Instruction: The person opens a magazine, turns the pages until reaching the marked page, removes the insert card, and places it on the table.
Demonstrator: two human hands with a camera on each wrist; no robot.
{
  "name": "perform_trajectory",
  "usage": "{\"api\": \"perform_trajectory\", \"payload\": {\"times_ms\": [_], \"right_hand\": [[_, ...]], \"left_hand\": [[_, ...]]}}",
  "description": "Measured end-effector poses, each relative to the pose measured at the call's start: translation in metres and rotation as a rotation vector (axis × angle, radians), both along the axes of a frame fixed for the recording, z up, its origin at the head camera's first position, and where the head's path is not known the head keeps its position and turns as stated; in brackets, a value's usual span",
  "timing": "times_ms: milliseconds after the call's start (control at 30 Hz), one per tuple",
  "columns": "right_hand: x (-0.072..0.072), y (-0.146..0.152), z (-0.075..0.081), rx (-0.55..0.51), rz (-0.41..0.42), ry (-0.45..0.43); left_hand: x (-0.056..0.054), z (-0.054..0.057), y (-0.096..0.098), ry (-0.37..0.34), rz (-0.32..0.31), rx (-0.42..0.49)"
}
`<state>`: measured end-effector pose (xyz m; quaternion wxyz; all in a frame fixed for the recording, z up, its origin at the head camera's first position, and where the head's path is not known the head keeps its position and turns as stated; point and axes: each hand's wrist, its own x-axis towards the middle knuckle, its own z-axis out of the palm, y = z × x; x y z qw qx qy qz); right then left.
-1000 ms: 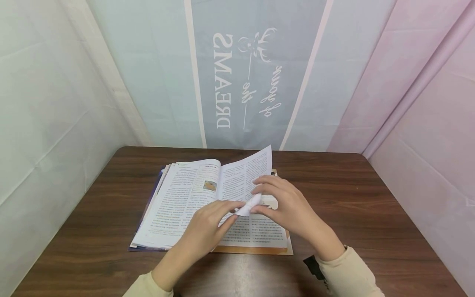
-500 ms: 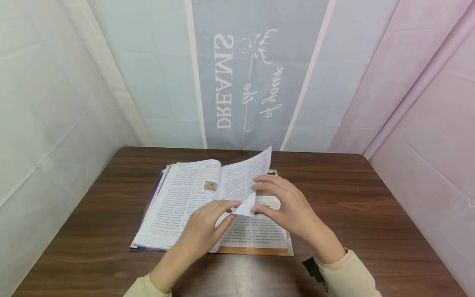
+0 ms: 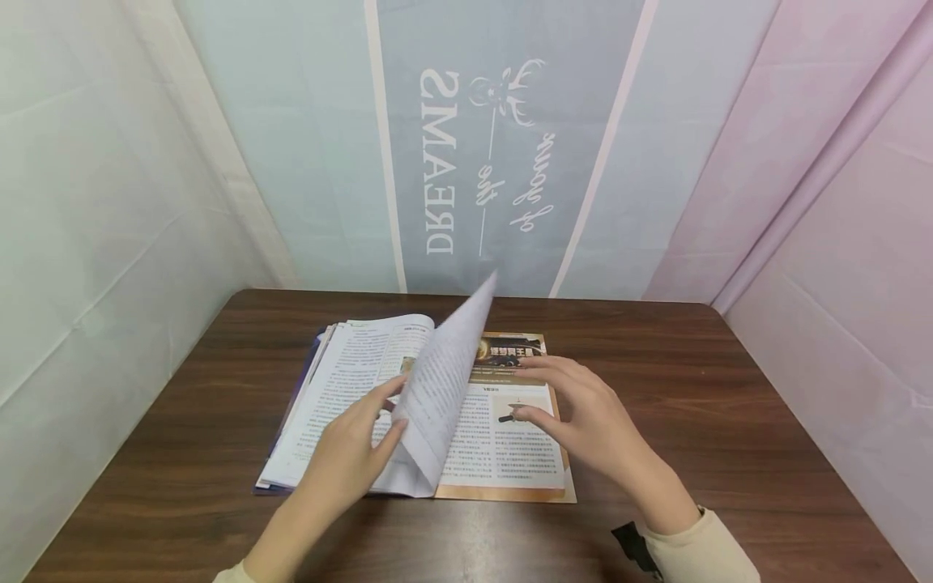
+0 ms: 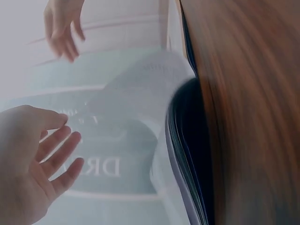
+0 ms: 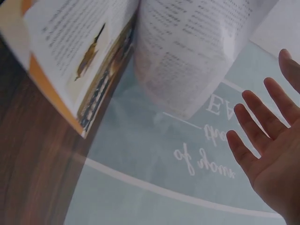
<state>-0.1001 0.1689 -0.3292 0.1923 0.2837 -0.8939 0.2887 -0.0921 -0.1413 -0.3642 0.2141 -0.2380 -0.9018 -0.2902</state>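
Observation:
An open magazine [image 3: 342, 389] lies on the wooden table. One printed page [image 3: 440, 389] stands raised and curled over its middle, blurred in the wrist views. My left hand [image 3: 350, 445] pinches this page's edge between thumb and fingertips, left of the fold; in the left wrist view the thumb and index finger meet at the sheet's tip. Under the raised page, an orange-bordered page [image 3: 503, 453] shows text, a dark heading and a small picture. My right hand [image 3: 586, 413] hovers over this page's right side, fingers spread and holding nothing, apart from the raised page.
The dark wooden table [image 3: 656, 356] extends around the magazine. A printed cloth backdrop [image 3: 503, 162] hangs behind its far edge, with pale cloth sides [image 3: 109, 202] at left and right. A black strap [image 3: 634, 546] sits at the right sleeve.
My left hand has moved left with the page's edge, swinging the page up and over leftwards. My right hand has left the page and shifted slightly right, uncovering the orange-bordered page.

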Motion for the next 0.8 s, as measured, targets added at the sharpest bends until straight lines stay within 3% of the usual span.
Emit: {"api": "perform_trajectory", "payload": {"times_ms": [167,433,800], "right_hand": [[0.004,0.011,-0.011,0.047,-0.037,-0.037],[0.011,0.026,-0.024,0.113,-0.082,-0.132],[0.014,0.05,-0.046,0.305,0.04,-0.356]], "left_hand": [[0.005,-0.003,-0.022,-0.101,0.107,-0.033],[0.01,-0.004,-0.052,-0.202,0.175,-0.073],[0.015,-0.009,-0.086,-0.333,0.205,-0.165]]}}
